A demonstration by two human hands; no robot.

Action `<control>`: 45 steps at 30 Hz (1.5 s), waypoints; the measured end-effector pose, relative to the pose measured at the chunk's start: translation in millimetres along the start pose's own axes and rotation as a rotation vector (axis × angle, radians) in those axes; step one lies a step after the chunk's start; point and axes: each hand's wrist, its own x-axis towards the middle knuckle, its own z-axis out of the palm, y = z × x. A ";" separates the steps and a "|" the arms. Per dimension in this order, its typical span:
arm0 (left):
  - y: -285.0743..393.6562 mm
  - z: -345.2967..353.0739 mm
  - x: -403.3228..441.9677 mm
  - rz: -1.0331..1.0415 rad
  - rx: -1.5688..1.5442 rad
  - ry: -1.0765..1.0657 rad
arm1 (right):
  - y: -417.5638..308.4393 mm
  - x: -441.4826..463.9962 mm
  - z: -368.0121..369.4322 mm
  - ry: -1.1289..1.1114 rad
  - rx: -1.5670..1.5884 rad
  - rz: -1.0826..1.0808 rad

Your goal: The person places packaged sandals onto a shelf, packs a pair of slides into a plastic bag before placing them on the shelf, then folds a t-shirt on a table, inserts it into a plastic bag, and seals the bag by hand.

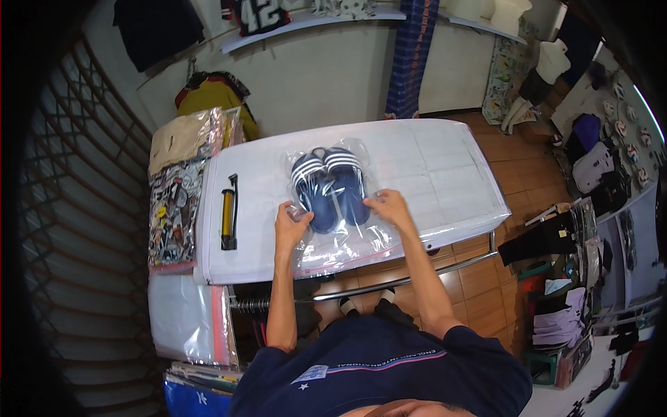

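Observation:
A pair of navy slide sandals (323, 212) with white stripes across the straps lies inside a clear plastic bag (347, 251) on the white-covered table. Their toe straps point to the far side, and the bag's open-looking lower end, edged with a red line, hangs near the front table edge. My left hand (292, 224) pinches the bag's left side beside the left sandal's heel. On the opposite side, my right hand (389, 207) has thumb and fingers closed on the bag next to the right sandal.
The white table (431, 167) carries a yellow and black hand pump (228, 215) at left. Stacked packaged goods (174, 215) and clear bags (182, 316) adjoin its left side. A metal rail (361, 295) runs below the front edge. Folded clothes (559, 316) stand at right.

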 end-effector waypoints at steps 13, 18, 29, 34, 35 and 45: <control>50.2 57.3 -47.5 -0.114 -0.155 -0.254 | -24.7 -83.9 -94.5 -0.189 0.344 0.262; 91.9 137.0 -109.9 -0.004 -0.329 -0.427 | 14.3 -147.8 -183.5 0.028 0.431 0.219; 156.9 358.8 -250.4 0.293 -0.197 -0.907 | 109.7 -329.1 -381.7 0.527 0.327 0.137; 177.4 428.4 -288.4 0.185 -0.099 -1.162 | 139.6 -385.5 -418.2 0.866 0.149 0.275; 178.0 442.0 -292.5 0.178 -0.092 -1.216 | 146.3 -394.0 -423.1 0.903 0.149 0.287; 198.0 561.7 -321.1 0.045 -0.081 -1.513 | 187.4 -414.4 -485.1 1.070 -0.061 0.459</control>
